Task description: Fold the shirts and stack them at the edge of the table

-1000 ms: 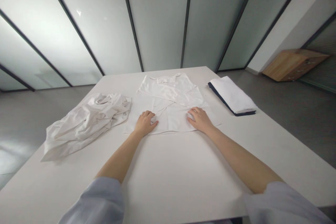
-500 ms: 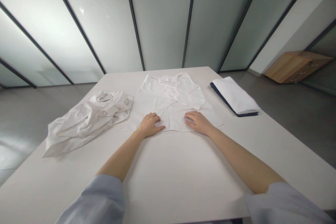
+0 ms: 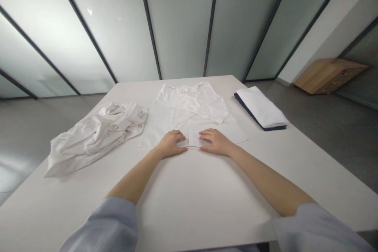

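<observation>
A white garment [image 3: 191, 106] lies flat in the middle of the white table [image 3: 206, 197], its sides folded inward. My left hand [image 3: 171, 143] rests palm down on the garment's near hem, fingers slightly curled, thumb at the hem's edge. My right hand [image 3: 214, 141] lies flat on the hem just to the right, fingers stretched toward the left hand. The two hands are close together near the hem's middle. Whether either pinches the cloth is unclear.
A crumpled heap of white cloth [image 3: 94, 134] lies at the table's left. A folded white stack with a dark edge [image 3: 261, 108] sits at the right. Frosted glass panels stand behind the table. A wooden cabinet [image 3: 327, 73] stands on the floor at far right.
Both hands have slid inward along the near hem, from the garment's outer parts toward its middle, and now lie almost side by side.
</observation>
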A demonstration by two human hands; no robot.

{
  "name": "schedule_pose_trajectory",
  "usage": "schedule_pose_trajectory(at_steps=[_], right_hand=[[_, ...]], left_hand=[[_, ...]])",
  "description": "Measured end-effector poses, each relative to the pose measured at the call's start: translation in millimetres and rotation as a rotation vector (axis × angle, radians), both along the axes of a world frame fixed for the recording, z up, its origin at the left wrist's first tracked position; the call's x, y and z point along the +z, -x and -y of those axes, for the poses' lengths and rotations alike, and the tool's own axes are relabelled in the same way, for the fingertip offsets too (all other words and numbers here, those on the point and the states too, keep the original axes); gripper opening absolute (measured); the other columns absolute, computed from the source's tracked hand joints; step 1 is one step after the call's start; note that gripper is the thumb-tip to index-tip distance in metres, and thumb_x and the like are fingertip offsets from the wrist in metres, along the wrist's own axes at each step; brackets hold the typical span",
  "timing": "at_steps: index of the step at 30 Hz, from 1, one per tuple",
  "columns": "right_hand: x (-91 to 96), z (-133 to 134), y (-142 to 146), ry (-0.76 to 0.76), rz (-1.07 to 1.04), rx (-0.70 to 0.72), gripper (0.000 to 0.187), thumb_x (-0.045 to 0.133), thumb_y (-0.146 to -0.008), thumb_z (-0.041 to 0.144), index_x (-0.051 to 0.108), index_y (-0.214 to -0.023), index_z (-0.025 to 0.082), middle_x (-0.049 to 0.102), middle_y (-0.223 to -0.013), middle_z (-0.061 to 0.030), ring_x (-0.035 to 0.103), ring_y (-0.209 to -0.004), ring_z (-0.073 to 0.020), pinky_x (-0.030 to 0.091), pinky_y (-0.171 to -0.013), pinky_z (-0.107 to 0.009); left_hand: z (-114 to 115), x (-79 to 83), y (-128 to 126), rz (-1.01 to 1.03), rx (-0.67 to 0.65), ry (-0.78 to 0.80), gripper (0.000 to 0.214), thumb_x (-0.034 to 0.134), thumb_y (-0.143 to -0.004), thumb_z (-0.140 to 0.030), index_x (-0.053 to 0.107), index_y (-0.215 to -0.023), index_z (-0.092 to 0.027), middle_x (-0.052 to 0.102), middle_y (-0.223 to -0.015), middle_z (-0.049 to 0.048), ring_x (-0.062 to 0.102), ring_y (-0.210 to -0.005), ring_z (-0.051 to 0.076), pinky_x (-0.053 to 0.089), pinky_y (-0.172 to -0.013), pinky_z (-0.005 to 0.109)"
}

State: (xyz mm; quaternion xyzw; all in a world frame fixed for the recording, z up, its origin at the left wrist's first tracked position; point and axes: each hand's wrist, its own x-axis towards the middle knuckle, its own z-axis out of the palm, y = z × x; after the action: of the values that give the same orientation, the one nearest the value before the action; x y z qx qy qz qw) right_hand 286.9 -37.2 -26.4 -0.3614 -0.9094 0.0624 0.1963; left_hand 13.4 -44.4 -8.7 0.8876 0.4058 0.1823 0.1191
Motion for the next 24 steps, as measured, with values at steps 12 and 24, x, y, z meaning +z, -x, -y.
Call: schedule_pose_trajectory(at_steps=[12,24], right_hand=[[-1.8,3,9,-0.037,0.024,0.009,0.028,0.065,-0.084,0.044,0.075,-0.098,0.022,0.069,-0.114,-0.0111,0.062,-0.101,-0.0258,0.044,-0.090,-0.041],[1.1,-6,-16,-0.012,0.125,-0.174,0.045,0.053,-0.073,0.005,0.069,-0.112,0.021,0.068,-0.117,-0.0089,0.060,-0.109,-0.0239,0.043,-0.094,-0.039]], left_hand=[[-1,-4.9,-9,-0.063,-0.019,-0.071,0.013,0.058,-0.084,-0.026,0.069,-0.083,-0.019,0.067,-0.087,0.0053,0.061,-0.085,0.018,0.048,-0.078,0.029],[-3,2.0,-2,-0.202,0.122,-0.124,0.027,0.049,-0.079,-0.012,0.066,-0.098,-0.021,0.065,-0.104,0.0089,0.059,-0.099,0.023,0.046,-0.090,0.038]])
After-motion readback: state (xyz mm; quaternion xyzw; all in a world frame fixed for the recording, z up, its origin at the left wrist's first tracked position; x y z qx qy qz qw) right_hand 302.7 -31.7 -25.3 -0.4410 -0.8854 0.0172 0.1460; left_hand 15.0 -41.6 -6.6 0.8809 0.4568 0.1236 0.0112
